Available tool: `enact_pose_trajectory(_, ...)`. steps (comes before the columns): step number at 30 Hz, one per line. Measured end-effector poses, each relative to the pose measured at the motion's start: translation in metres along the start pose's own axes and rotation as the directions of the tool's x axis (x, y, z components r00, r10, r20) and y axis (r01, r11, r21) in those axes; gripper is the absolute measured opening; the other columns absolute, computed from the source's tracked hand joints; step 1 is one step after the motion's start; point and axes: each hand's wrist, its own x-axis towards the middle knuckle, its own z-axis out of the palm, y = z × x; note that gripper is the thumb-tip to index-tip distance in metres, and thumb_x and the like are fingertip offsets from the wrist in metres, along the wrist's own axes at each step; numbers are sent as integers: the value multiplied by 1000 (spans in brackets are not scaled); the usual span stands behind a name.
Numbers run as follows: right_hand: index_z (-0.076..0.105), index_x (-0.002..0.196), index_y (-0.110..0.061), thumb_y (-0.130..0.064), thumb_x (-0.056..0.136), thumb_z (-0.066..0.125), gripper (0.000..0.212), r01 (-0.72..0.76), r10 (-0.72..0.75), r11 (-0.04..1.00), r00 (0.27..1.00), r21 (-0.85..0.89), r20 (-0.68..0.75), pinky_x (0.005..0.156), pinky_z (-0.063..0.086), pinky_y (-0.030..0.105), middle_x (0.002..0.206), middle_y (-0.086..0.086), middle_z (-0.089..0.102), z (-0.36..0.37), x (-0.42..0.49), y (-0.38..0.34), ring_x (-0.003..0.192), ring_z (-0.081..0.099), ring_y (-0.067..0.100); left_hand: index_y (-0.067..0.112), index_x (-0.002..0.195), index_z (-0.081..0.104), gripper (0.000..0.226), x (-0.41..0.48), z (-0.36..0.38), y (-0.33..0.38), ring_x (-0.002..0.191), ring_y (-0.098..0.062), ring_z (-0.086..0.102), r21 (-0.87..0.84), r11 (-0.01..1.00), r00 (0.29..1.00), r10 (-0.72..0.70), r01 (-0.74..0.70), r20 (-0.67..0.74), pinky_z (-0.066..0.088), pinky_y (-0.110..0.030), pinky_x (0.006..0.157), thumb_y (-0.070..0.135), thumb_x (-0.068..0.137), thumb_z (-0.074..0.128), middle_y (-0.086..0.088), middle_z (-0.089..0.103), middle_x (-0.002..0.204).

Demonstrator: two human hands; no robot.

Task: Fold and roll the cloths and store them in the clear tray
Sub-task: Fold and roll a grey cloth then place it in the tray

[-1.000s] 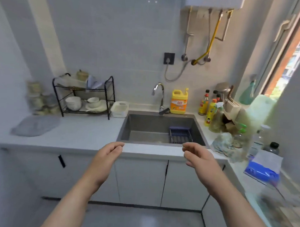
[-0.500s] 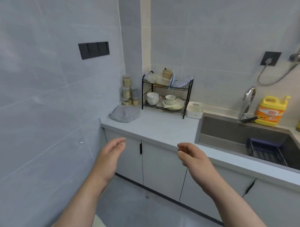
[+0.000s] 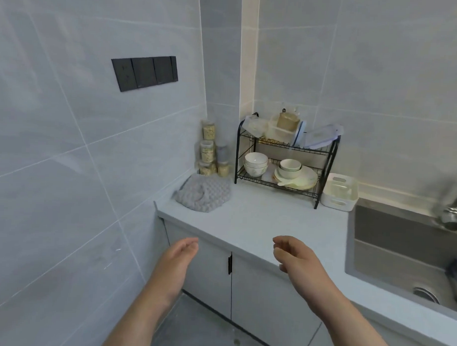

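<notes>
A grey bumpy cloth (image 3: 203, 195) lies crumpled in the far left corner of the pale countertop (image 3: 257, 220). A clear tray (image 3: 279, 132) stands on the top shelf of the black wire dish rack (image 3: 323, 176). My left hand (image 3: 178, 256) hovers in front of the cabinet, below the counter's edge, with relaxed fingers and nothing in it. My right hand (image 3: 294, 254) floats over the counter's front edge, its fingers loosely curled and holding nothing. Both hands are well short of the cloth.
The rack's lower shelf carries bowls (image 3: 256, 163) and plates (image 3: 296, 176). Stacked jars (image 3: 208, 151) stand in the corner behind the cloth. A white basket (image 3: 339, 192) sits right of the rack, then the steel sink (image 3: 406, 246) and tap (image 3: 452, 211). A tiled wall closes the left side.
The view has swung left from the sink to the counter's left corner and drawn nearer. The cloth and rack are now ahead. Both hands stay raised and hold nothing.
</notes>
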Motion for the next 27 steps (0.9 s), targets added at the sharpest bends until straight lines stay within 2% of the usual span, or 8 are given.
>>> enact_pose_trajectory(6, 61, 118, -24, -21, 93, 54, 26, -81, 84, 996, 995, -40, 62, 95, 50, 35, 109, -6, 62, 19, 121, -6, 100, 59, 12, 37, 111, 65, 29, 103, 0, -15, 117, -6, 56, 53, 993, 995, -101, 102, -14, 39, -39, 110, 51, 89, 53, 19, 64, 116)
enact_pose_trajectory(9, 60, 118, -25, -23, 92, 54, 27, -113, 120, 992, 986, -61, 118, 102, 47, 42, 113, -9, 60, 35, 170, -13, 106, 57, 11, 34, 116, 62, 25, 147, -7, -18, 119, -7, 53, 73, 989, 992, -129, 129, -5, 38, -40, 111, 42, 94, 51, 19, 60, 119)
enact_pose_trajectory(13, 60, 118, -23, -23, 93, 54, 26, -156, 168, 984, 975, -88, 143, 98, 49, 38, 112, -7, 60, 60, 240, -17, 103, 58, 13, 25, 114, 61, 22, 230, -15, -14, 112, -11, 53, 106, 983, 988, -149, 152, -37, 39, -32, 102, 34, 95, 54, 12, 59, 114)
enact_pose_trajectory(16, 58, 122, -18, -20, 93, 53, 29, -165, 181, 979, 973, -119, 143, 92, 49, 34, 111, -5, 60, 87, 302, -16, 99, 58, 13, 29, 94, 56, 10, 305, -15, -20, 89, -4, 53, 204, 971, 991, -134, 128, 18, 37, -28, 85, 27, 99, 48, 15, 55, 94)
enact_pose_trajectory(19, 58, 123, -15, -17, 93, 51, 31, -160, 190, 967, 972, -196, 142, 80, 46, 24, 110, -6, 57, 120, 368, -13, 89, 55, 9, 30, 120, 52, 22, 382, -20, -36, 97, -4, 50, 372, 924, 984, -138, 88, 110, 35, -26, 86, 29, 99, 45, 13, 52, 109)
enact_pose_trajectory(21, 59, 122, -17, -15, 94, 46, 30, -151, 197, 944, 971, -294, 133, 86, 45, 25, 125, -3, 57, 142, 410, -10, 102, 56, 13, 25, 132, 51, 36, 429, -25, -55, 104, -10, 53, 529, 847, 975, -161, 56, 156, 41, -27, 82, 29, 97, 45, 7, 53, 120)
enact_pose_trajectory(23, 54, 133, -17, -13, 95, 42, 40, -148, 228, 900, 962, -410, 152, 100, 41, 27, 143, 3, 49, 164, 447, -10, 124, 50, 20, 20, 121, 58, 31, 468, -27, -74, 93, -12, 57, 698, 714, 964, -144, -56, 225, 47, -29, 75, 26, 95, 43, 4, 60, 110)
enact_pose_trajectory(27, 44, 143, -17, -15, 94, 43, 48, -99, 321, 782, 910, -615, 261, 100, 41, 28, 149, 8, 40, 205, 508, -5, 128, 48, 28, 18, 120, 59, 30, 517, -24, -105, 117, -18, 51, 843, 431, 916, -86, -321, 392, 40, -29, 98, 24, 96, 42, 1, 59, 123)
